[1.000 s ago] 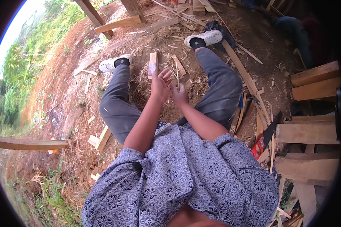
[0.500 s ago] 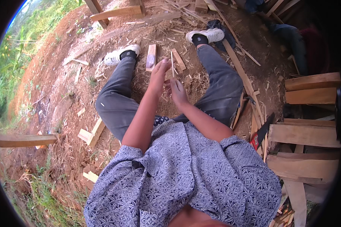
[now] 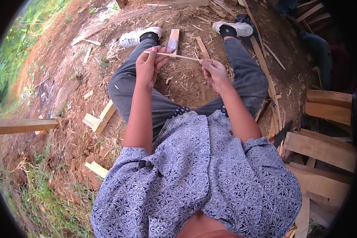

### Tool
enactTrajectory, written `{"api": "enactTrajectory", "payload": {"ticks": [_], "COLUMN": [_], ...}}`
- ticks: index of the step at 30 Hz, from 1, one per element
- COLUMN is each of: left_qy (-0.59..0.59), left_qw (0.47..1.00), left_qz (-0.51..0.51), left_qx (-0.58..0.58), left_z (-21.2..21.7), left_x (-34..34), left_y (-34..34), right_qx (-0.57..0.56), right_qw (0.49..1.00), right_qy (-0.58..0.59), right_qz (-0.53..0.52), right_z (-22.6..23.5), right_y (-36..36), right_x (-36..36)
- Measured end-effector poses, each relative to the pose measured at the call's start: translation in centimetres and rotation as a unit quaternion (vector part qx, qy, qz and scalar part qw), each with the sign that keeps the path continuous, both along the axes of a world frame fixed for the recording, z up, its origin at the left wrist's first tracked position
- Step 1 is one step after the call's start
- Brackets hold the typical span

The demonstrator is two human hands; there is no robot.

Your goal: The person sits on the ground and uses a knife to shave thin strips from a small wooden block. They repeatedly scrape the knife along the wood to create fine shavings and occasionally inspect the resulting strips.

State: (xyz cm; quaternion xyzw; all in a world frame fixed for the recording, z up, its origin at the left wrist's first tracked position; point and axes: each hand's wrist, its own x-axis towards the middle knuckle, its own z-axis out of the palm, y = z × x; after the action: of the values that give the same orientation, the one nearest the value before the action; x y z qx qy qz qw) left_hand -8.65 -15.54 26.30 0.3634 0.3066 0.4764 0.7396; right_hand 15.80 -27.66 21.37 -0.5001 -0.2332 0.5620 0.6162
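Observation:
A thin pale wooden stick [image 3: 180, 56] stretches sideways between my two hands, over the ground between my legs. Its left end is pinched by the thumb and fingers of my left hand [image 3: 149, 64]. The right end sits in the closed fingers of my right hand [image 3: 217, 73]. Just beyond the left hand lies a short wooden block [image 3: 173, 39] with a greyish patch on its face. A smaller flat wood piece [image 3: 202, 47] rests on the soil past the right hand.
Wood shavings litter the brown soil. Planks [image 3: 320, 148] are stacked at the right, near a dark saw blade [image 3: 282, 134]. A long narrow board [image 3: 261, 69] runs beside my right leg. Joined wood offcuts [image 3: 100, 118] lie at left, and a beam [image 3: 22, 126] juts in from the left edge.
The stick has turned from pointing away from me to lying crosswise. My hands have moved apart, the left one now gripping one end. The view has shifted slightly.

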Motion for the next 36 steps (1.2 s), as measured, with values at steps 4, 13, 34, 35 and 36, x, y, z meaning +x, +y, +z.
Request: {"api": "enactTrajectory", "payload": {"ticks": [4,13,34,35,36], "left_qy": [-0.048,0.240,0.105,0.094,0.083], "left_qw": [0.997,0.898,0.978,0.983,0.987], "left_qz": [-0.017,-0.332,-0.149,-0.133,-0.117], "left_qx": [-0.050,0.157,0.100,0.089,0.078], "left_z": [0.5,2.9,1.1,1.2,1.3], "left_x": [0.3,1.1,4.8,4.5,4.3], "left_y": [-0.6,-2.2,-3.1,-3.0,-2.9], "right_qx": [0.039,0.095,-0.012,-0.009,-0.006], "right_qw": [0.997,0.991,0.987,0.986,0.984], "right_qy": [0.049,0.059,-0.089,-0.111,-0.132], "right_qz": [-0.053,-0.066,0.133,0.127,0.121], "right_z": [2.0,5.6,3.5,4.2,4.7], "right_y": [1.2,2.6,-2.2,-2.4,-2.7], "right_x": [0.9,1.6,-2.1,-2.0,-1.9]}}
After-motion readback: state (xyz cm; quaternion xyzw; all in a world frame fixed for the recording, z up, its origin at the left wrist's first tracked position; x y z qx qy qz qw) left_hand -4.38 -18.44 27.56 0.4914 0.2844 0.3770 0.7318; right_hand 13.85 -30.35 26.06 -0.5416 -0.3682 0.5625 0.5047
